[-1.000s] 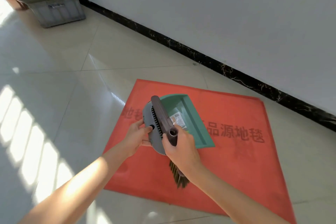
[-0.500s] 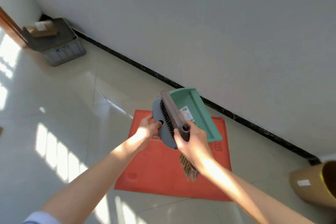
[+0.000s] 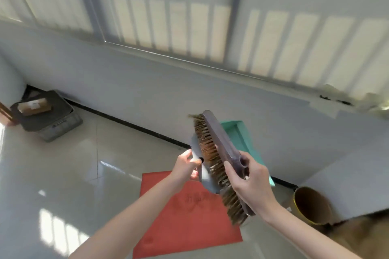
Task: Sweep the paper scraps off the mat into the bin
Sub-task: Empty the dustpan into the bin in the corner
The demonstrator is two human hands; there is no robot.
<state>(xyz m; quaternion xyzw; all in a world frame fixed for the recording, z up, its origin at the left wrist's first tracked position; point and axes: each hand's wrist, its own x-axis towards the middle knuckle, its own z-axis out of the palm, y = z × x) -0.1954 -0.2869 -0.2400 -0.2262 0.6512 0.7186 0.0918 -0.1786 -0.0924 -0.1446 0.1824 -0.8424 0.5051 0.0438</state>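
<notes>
- Right hand (image 3: 251, 183): gripping stiff-bristled brush (image 3: 219, 160) by its brown block.
- Left hand (image 3: 186, 167): pinching green plastic dustpan (image 3: 242, 139) by its grey handle.
- Red mat (image 3: 189, 216): lying flat below; round brown bin (image 3: 311, 206) standing nearby.

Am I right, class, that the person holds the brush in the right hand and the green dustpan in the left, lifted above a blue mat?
Not quite: the head view shows the mat is red. The right hand holds the brush, the left hand the green dustpan.
</notes>
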